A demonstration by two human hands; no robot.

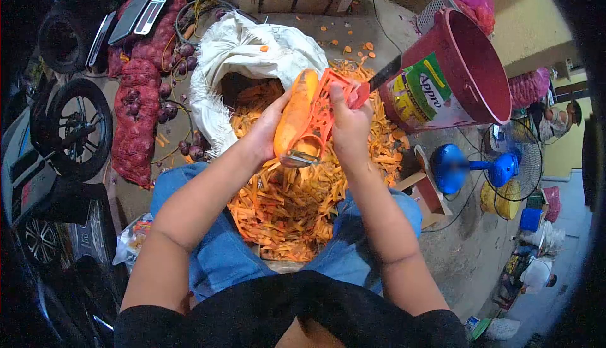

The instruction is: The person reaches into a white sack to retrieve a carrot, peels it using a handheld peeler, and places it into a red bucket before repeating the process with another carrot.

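My left hand (pixel 268 127) is wrapped round a thick orange carrot (pixel 291 121), holding it tilted up from below. In my right hand (pixel 350 117) is an orange-red plastic peeler (pixel 323 111) with holes through its flat body. Its metal blade (pixel 303 157) lies at the carrot's lower end, and its body overlaps the carrot's right side. Under both hands, a heap of orange peelings (pixel 284 212) spreads between my knees. Behind the carrot, a white woven sack (pixel 208 99) gapes with its rim rolled back.
A dark red bucket (pixel 435 35) tilts at the right, a dark handle beside it. Red net sacks of onions (pixel 134 117) and a scale (pixel 151 10) lie left, near a motorbike wheel (pixel 79 127). A blue fan (pixel 449 168) and an open carton (pixel 426 190) are right.
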